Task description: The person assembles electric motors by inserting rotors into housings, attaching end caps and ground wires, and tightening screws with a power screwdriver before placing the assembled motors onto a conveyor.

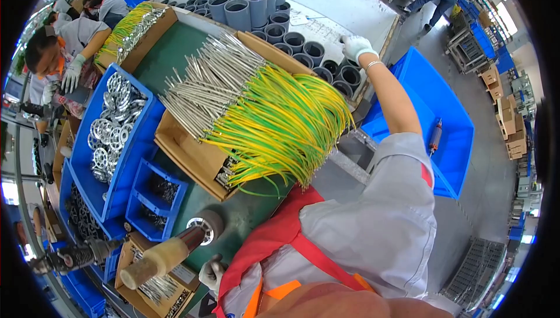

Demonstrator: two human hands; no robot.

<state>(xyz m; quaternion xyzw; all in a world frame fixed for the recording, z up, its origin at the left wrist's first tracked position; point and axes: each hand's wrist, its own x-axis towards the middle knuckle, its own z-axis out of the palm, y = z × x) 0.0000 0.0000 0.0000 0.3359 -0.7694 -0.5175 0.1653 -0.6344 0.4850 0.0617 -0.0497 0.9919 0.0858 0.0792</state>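
My right hand (358, 47), in a white glove, is stretched out over the far right end of a group of grey plastic tubes (255, 9). Its fingers are curled beside a tube there, and what they hold, if anything, is hidden. Close to my body, my left hand (213, 272), also gloved, has its fingers curled in next to the red apron (265, 236); I cannot make out anything in it. On the green bench near it stands a short grey cylinder with a metal hub (204, 228), level with the end of a brown-and-tan handled tool (166, 257).
A cardboard box (186, 163) holds metal rods with green-yellow wires (286, 120). Blue bins hold metal rings (111, 125) and small dark parts (157, 192). A big blue bin (455, 143) stands right. A co-worker's gloved hand (73, 73) is at far left.
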